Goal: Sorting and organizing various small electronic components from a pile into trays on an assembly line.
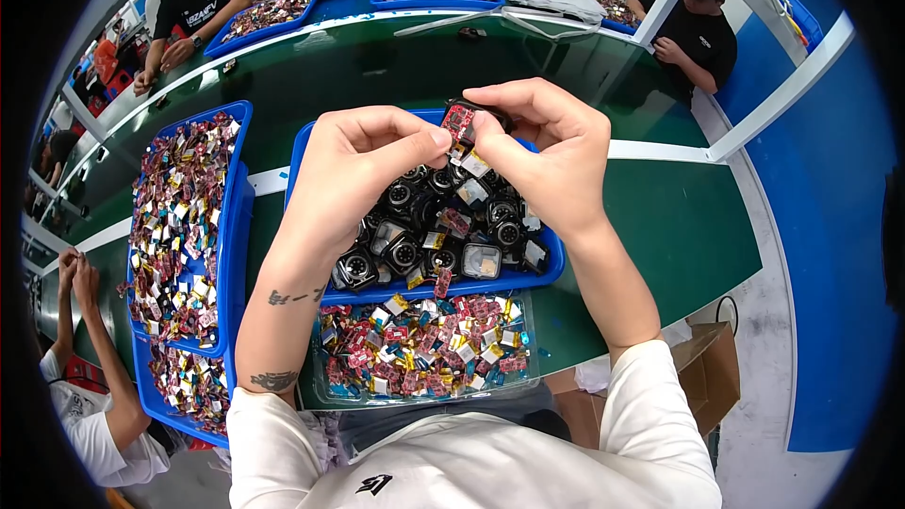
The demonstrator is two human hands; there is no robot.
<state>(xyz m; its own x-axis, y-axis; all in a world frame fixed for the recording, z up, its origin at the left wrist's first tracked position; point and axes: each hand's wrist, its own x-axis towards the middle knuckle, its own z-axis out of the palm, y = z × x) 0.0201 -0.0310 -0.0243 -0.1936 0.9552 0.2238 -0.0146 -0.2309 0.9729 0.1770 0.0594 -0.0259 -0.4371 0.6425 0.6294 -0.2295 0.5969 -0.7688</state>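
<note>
Above a blue tray (558,264), my right hand (556,151) grips a small black watch case (497,116) between thumb and fingers. A red circuit board (458,121) shows at the case's left side, near the tip of my right thumb. My left hand (363,155) is closed in a pinch at the board's lower left edge; whether it grips the board or a small part under it is hidden. Inside the tray lie several black watch cases (403,254), some with round backs up. Nearer me, a clear shallow tray (534,344) holds a heap of red boards and small white batteries (424,349).
Two blue bins (238,226) at my left hold more boards and batteries. A green table (660,245) lies under everything, crossed by a white strip (650,151). Co-workers sit across and at the left. An open cardboard box (712,377) stands at the lower right.
</note>
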